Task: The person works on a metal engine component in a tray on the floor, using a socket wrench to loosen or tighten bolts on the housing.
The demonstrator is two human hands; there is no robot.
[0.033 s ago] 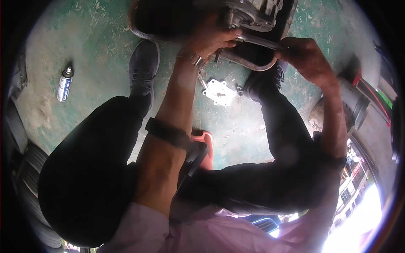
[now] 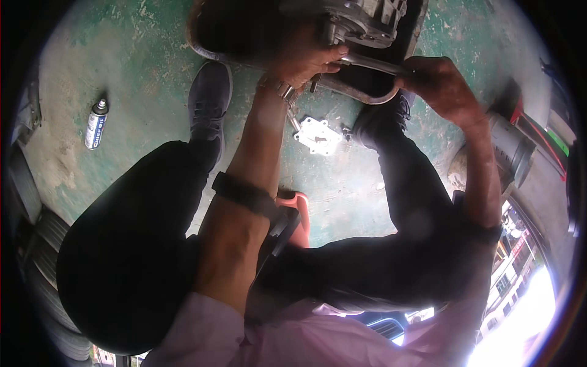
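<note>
A bare-metal machine casing (image 2: pixel 367 24) sits at the top, above a dark, long tray with rounded corners (image 2: pixel 361 95). Across the tray's right part runs a steel wrench (image 2: pixel 374 63). My right hand (image 2: pixel 441 88) is closed around its outer end. My left hand (image 2: pixel 306 61) reaches in beneath the casing, its fingers curled at the wrench's inner end; shadow hides part of the grip. On the floor below the tray lies a pale flat metal plate with bolt holes (image 2: pixel 318 136), with a metal tool (image 2: pixel 295 120) against its left side.
A blue-and-white spray can (image 2: pixel 96 124) stands on the green floor at left. Black tyres (image 2: pixel 46 251) line the left edge. A red plastic piece (image 2: pixel 299 214) shows between my legs. At right is a grey cylindrical container (image 2: pixel 512 150). My shoes flank the metal plate.
</note>
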